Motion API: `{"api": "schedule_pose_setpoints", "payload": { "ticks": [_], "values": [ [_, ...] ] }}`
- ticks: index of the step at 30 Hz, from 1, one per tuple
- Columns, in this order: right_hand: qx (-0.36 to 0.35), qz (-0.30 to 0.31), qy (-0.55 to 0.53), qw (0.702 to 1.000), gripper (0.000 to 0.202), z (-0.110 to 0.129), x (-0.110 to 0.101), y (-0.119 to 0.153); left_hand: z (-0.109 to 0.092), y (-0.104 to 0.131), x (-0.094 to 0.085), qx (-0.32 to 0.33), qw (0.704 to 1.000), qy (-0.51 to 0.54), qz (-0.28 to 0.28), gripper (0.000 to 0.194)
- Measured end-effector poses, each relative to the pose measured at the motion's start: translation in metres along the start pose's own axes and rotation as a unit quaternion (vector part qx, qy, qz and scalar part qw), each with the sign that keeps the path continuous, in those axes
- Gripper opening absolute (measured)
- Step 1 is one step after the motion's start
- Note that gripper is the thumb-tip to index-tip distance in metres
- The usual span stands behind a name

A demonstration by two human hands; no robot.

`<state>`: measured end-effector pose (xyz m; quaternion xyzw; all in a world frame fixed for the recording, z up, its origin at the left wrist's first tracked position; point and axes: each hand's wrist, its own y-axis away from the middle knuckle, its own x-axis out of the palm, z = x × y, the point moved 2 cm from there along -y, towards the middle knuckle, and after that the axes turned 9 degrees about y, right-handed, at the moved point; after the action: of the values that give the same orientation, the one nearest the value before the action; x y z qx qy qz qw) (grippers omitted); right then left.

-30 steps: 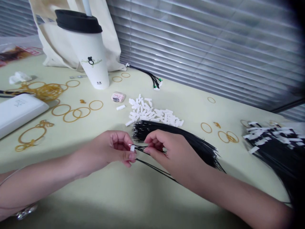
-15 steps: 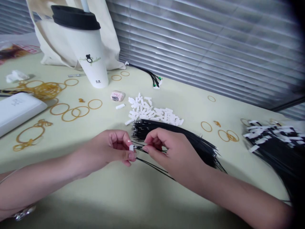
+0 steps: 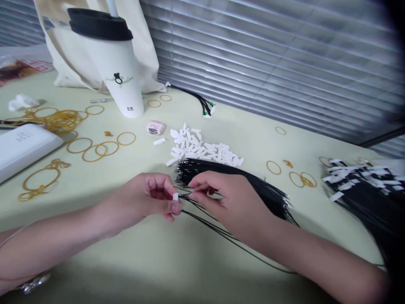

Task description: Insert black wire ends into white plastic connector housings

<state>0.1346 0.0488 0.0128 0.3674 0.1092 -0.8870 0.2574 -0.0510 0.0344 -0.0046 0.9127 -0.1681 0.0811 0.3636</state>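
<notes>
Between the thumb and fingers of my left hand [image 3: 148, 196] is a small white connector housing [image 3: 176, 196]. Several thin black wires [image 3: 215, 229] run from it toward the lower right, passing beneath my right hand [image 3: 224, 198]. The right thumb and forefinger are pinched close to the housing, on a black wire as far as I can see; the other fingers curl inward. Just behind that hand lies a thick bundle of loose black wires [image 3: 253, 181] with bare metal tips. A heap of white connector housings [image 3: 202, 147] sits beyond the bundle.
A tall white cup [image 3: 122, 71] with a black lid stands before a cloth bag [image 3: 148, 55]. Rubber bands [image 3: 101, 150] and a white power bank [image 3: 28, 145] lie at left. Wires with white housings [image 3: 363, 181] are piled at right. Window blinds [image 3: 268, 55] border the table.
My right thumb and forefinger have shifted slightly left and a little apart. More black wires now hang below my hands, one curving out to the right. My left hand is nearly still.
</notes>
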Motion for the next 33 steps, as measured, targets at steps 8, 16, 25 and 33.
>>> {"api": "schedule_pose_setpoints", "payload": {
  "ticks": [8,16,25,33],
  "values": [
    [-0.072,-0.026,0.116,0.990,0.015,0.007,-0.012,0.008,-0.006,0.003,0.003,0.002,1.000,0.007,-0.007,0.008],
    [-0.162,-0.034,0.183,0.969,0.019,-0.002,0.004,0.011,-0.004,0.000,0.002,-0.007,0.999,0.036,-0.012,0.013],
    [-0.154,-0.021,0.179,0.971,0.018,-0.004,0.005,0.010,-0.004,0.001,0.004,0.004,0.999,0.030,-0.024,0.014],
    [-0.158,-0.014,0.179,0.971,0.020,-0.001,0.018,0.008,-0.004,0.002,0.002,-0.001,1.000,-0.012,-0.018,0.011]
  ]
}}
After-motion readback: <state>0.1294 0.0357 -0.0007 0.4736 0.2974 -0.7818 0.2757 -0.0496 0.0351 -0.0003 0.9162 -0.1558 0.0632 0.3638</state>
